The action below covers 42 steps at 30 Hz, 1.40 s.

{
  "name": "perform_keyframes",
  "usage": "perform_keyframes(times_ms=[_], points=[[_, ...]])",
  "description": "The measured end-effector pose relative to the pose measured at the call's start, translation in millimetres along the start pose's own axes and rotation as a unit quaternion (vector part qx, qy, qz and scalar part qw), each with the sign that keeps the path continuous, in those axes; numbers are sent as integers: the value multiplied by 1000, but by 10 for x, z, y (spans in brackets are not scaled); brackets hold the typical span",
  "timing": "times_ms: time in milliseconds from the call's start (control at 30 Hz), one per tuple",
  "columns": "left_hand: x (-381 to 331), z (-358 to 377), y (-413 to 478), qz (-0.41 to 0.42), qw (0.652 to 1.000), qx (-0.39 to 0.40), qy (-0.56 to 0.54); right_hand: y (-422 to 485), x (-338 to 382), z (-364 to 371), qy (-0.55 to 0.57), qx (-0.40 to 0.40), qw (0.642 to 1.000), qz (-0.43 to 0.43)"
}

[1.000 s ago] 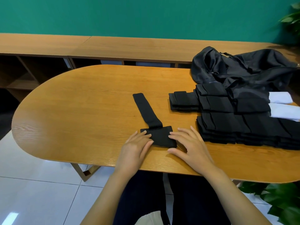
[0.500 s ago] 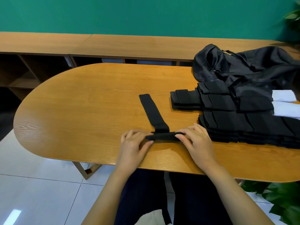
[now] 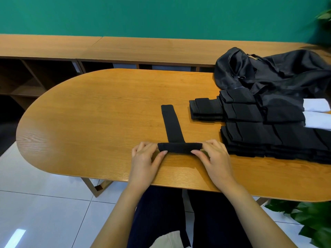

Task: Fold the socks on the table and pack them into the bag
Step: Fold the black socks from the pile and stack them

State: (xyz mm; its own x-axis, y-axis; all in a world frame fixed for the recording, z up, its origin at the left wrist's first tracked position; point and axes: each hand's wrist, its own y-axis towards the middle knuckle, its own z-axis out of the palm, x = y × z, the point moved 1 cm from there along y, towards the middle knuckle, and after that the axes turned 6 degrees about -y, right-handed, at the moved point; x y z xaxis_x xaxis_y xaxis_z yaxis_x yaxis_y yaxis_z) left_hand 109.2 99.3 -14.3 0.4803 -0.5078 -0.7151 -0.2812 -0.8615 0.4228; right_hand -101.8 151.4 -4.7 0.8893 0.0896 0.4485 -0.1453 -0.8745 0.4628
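Two hands on one long black sock (image 3: pixel 171 122) here, lying flat and ribbon-like on the oval wooden table (image 3: pixel 89 122), its soft matte knit set against the glossy grain. The sock's near end is rolled into a tight little bar lying crosswise, so the whole thing makes a T. The left hand (image 3: pixel 143 158) pinches the bar's left end, thumb tip on the near face, fingers curled over the top. The right hand (image 3: pixel 215 158) mirrors it on the right end, thumb pressed to the near side, fingers bent over the back. The straight strip runs away from the person towards the table's middle, its far edge square. To the right of it sits a small stack of folded black socks (image 3: pixel 206 110), touching a bigger stepped pile of black socks (image 3: pixel 259 136) laid in overlapping rows. Two white folded pieces (image 3: pixel 316 111) peek out at the far right. Behind the pile slumps the black bag (image 3: pixel 268 74), shiny, crumpled fabric. Green leaves (image 3: pixel 313 221) show below the table's near right edge
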Motion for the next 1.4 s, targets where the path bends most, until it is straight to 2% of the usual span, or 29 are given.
perform_keyframes(times_ms=[200, 533, 667, 733, 800, 967, 1100, 1400], points=[[-50, -25, -19, -39, 998, -27, -36, -3, 15, 2, 10, -11, 999, 38], [-13, 8, -4, -33, 999, -10, 24, -17, -21, 12, -34, -13, 999, 28], [0, -5, 17, 23, 997, 72, 24, -31, -8, 22, -84, -18, 996, 1], [10, 5, 21, 28, 992, 116, 32, -29, -23, 34, -88, -8, 996, 0], [22, 20, 18, 28, 990, 128, 51, -23, -31, 28, -70, 4, 998, 1], [20, 40, 4, 24, 991, 109, 74, -28, -28, -6, -9, 44, 999, -21], [19, 31, 4, 5, 995, 87, 56, -36, -18, -5, -21, 60, 996, -61], [1, 1, -13, 15, 998, 52, 24, -37, -27, -20, -7, -11, 999, -45]])
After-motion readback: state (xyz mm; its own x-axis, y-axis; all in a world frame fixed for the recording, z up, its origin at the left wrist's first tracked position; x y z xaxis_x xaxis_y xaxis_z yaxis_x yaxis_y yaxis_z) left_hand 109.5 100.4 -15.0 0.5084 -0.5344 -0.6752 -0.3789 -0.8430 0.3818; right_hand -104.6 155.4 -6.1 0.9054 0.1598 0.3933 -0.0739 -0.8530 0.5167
